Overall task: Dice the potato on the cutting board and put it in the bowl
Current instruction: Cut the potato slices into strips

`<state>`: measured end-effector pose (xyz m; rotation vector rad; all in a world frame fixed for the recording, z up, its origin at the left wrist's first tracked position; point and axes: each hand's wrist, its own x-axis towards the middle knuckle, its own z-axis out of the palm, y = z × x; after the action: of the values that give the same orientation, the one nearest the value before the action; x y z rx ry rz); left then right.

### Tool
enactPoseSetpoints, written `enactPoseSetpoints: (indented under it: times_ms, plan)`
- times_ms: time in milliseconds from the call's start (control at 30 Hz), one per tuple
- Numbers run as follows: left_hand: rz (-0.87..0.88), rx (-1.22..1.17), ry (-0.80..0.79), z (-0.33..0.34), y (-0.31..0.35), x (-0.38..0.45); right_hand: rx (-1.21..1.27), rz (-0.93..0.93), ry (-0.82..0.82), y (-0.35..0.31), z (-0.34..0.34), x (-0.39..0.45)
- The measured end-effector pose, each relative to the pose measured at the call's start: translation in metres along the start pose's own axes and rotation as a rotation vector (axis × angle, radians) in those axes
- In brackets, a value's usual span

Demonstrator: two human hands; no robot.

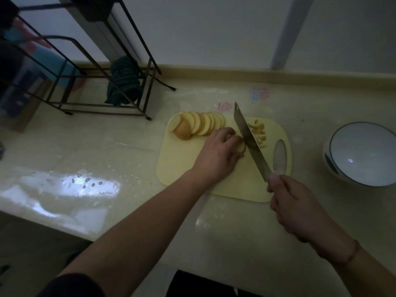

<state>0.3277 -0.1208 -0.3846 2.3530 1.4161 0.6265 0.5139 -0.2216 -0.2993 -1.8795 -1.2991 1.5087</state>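
Note:
A pale yellow cutting board (177, 166) lies on the counter. A fanned row of round potato slices (201, 124) rests along its far left edge. My left hand (218, 155) presses down on a small stack of slices (242, 147), mostly hidden under the fingers. My right hand (300, 209) grips the handle of a wide knife (248, 138), whose blade stands on edge right against the stack. Cut potato pieces (259, 131) lie in a pile to the right of the blade. A white bowl (362, 153) with a dark rim sits to the right of the board.
A black wire rack (102, 73) stands at the back left with a dark striped cloth (124, 82) hanging on it. A wet, shiny patch (70, 185) covers the counter at the left. The counter's front edge runs below my arms.

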Motion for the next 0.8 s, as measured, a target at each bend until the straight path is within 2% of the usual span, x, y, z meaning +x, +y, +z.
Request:
enactPoseSetpoints:
  times_ms: [233, 800]
  plan:
    - [0.125, 0.170, 0.023, -0.002, 0.005, 0.001, -0.102, -0.045, 0.037, 0.003, 0.005, 0.001]
    - [0.199, 0.138, -0.048, -0.011, -0.004, 0.006, -0.058, -0.053, 0.064, 0.014, 0.009, -0.017]
